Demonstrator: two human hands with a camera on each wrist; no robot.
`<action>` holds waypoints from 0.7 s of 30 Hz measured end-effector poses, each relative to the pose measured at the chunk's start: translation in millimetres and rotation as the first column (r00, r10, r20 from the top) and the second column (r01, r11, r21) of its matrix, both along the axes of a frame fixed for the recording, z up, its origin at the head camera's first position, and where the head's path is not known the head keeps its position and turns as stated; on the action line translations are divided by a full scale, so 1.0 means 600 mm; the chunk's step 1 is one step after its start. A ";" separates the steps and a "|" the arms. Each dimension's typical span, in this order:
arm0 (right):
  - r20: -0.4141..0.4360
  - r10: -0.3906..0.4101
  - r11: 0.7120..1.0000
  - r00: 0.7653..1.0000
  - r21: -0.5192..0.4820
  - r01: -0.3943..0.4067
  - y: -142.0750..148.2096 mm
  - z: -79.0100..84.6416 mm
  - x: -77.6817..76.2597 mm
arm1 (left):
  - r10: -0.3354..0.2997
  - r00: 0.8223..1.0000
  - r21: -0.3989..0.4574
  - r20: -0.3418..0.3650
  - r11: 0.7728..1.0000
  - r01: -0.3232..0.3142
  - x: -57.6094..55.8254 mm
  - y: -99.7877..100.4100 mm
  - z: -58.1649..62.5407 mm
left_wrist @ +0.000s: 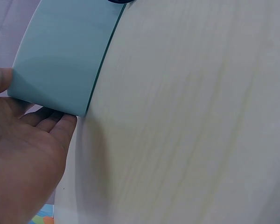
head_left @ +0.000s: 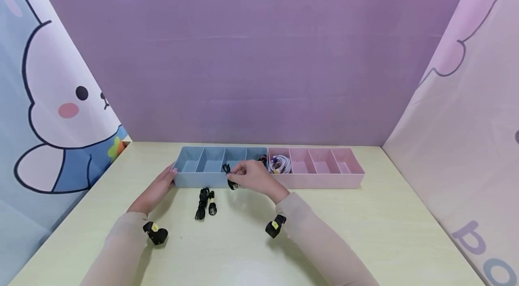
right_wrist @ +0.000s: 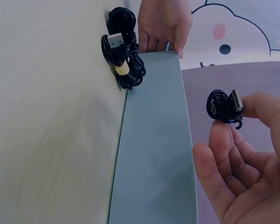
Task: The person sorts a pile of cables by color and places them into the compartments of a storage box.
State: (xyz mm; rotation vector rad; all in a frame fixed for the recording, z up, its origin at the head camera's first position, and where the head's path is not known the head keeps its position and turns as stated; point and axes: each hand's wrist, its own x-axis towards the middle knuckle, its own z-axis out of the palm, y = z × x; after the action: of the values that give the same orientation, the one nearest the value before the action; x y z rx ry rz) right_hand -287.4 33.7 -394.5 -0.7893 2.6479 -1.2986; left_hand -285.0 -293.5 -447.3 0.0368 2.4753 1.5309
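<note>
My right hand (head_left: pixel 253 175) pinches a small coiled black USB cable (right_wrist: pixel 222 106) between thumb and fingertips, in front of the blue divided box (head_left: pixel 198 181). In the right wrist view, its metal plug stands beside the coil. My left hand (head_left: pixel 157 187) touches the left end of the blue box; the left wrist view has its thumb at the rim and its other fingers against the end wall. On the table before the box lie a larger black cable bundle (head_left: pixel 202 205) and a smaller black cable bundle (head_left: pixel 212 203) with a yellowish band.
A pink divided box (head_left: pixel 324 181) adjoins the blue one on the right. White coiled cables (head_left: pixel 280 164) fill its leftmost compartment. Something dark sits in the blue box's rightmost compartment, partly hidden by my right hand. Behind the table (head_left: pixel 227 254) stands a purple backdrop (head_left: pixel 259 52).
</note>
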 end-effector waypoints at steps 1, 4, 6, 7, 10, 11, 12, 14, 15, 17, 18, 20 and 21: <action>-0.004 -0.006 1.000 1.000 0.004 0.006 0.002 0.000 0.000 | -0.001 1.000 0.000 -0.001 1.000 0.001 0.001 0.000 -0.001; -0.016 -0.026 1.000 1.000 0.012 0.027 0.006 0.002 -0.001 | -0.007 1.000 -0.001 -0.012 1.000 0.007 0.003 -0.002 -0.002; -0.022 -0.035 0.999 0.999 0.015 0.036 0.009 0.002 -0.003 | -0.009 1.000 -0.005 -0.018 1.000 0.009 0.003 -0.002 -0.002; -0.021 -0.037 0.999 0.999 0.012 0.037 0.010 0.001 -0.006 | -0.010 1.000 -0.007 -0.019 1.000 0.010 0.003 -0.002 -0.001; -0.021 -0.043 0.999 0.999 0.003 0.043 0.014 0.001 -0.012 | -0.011 1.000 -0.012 -0.019 1.000 0.011 0.004 -0.002 -0.001; -0.017 -0.044 0.999 0.999 -0.002 0.044 0.016 0.001 -0.014 | -0.011 1.000 -0.010 -0.018 1.000 0.011 0.004 -0.002 -0.002; -0.011 -0.045 0.999 0.999 -0.010 0.045 0.018 0.002 -0.015 | -0.010 1.000 -0.008 -0.018 1.000 0.010 0.004 -0.002 -0.002; -0.004 -0.047 0.998 0.999 -0.030 0.047 0.022 0.004 -0.018 | -0.008 1.000 -0.008 -0.014 1.000 0.008 0.004 -0.002 -0.002; 0.007 -0.048 0.998 0.999 -0.046 0.048 0.024 0.006 -0.018 | -0.011 1.000 -0.005 -0.015 1.000 0.011 0.003 -0.002 -0.003; 0.022 -0.051 0.996 0.998 -0.070 0.052 0.028 0.008 -0.020 | -0.008 1.000 0.000 -0.014 1.000 0.008 0.002 -0.002 -0.003; 0.027 -0.051 0.995 0.998 -0.081 0.053 0.030 0.009 -0.021 | -0.006 1.000 -0.001 -0.013 1.000 0.006 0.002 -0.002 -0.003; 0.034 -0.054 0.994 0.998 -0.092 0.057 0.034 0.012 -0.022 | -0.005 1.000 0.000 -0.013 1.000 0.005 0.000 -0.002 -0.002; 0.044 -0.054 0.993 0.998 -0.101 0.058 0.036 0.012 -0.023 | -0.005 1.000 -0.001 -0.013 1.000 0.005 0.000 -0.002 -0.002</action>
State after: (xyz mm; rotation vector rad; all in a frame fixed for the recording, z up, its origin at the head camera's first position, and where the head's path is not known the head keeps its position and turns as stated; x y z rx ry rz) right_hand -301.4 55.2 -387.0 -0.6967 2.6076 -1.4575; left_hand -285.2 -294.5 -448.8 0.0523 2.4839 1.5329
